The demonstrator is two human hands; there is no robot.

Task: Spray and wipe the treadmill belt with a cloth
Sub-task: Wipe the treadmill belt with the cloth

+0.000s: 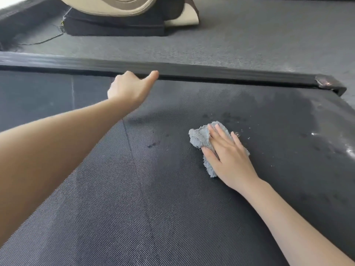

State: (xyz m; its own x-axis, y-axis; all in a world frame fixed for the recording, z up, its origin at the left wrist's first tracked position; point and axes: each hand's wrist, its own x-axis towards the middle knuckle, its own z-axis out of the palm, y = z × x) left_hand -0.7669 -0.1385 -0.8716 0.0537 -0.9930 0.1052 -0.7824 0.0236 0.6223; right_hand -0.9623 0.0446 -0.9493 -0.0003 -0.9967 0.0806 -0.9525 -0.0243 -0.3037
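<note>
The dark woven treadmill belt point(134, 217) is filling the view from its near edge outward, and there is one of it. Toward its right side, the right hand point(228, 156) is lying flat on the single grey fluffy microfibre cloth point(199, 137), its fingers point(221, 131) straight, close together and pressing down rather than gripping. The bunched cloth is sitting on the belt, well in from every edge. It is looking soft, light and floppy, so it is likely to fold under a push; a flat palm over its middle seems the surest hold. Beyond it, darker damp patches point(221, 96) are spreading toward the belt's far right corner. At the far edge the left hand point(128, 87) is resting against the one black side rail point(211, 71), thumb point(152, 74) pointing right along it; its fingers are folded out of sight, so whether they are gripping cannot be told. Two hands are showing and no spray bottle. Past the rail, grey carpet point(249, 41) is carrying one beige moulded machine base point(119, 4).
</note>
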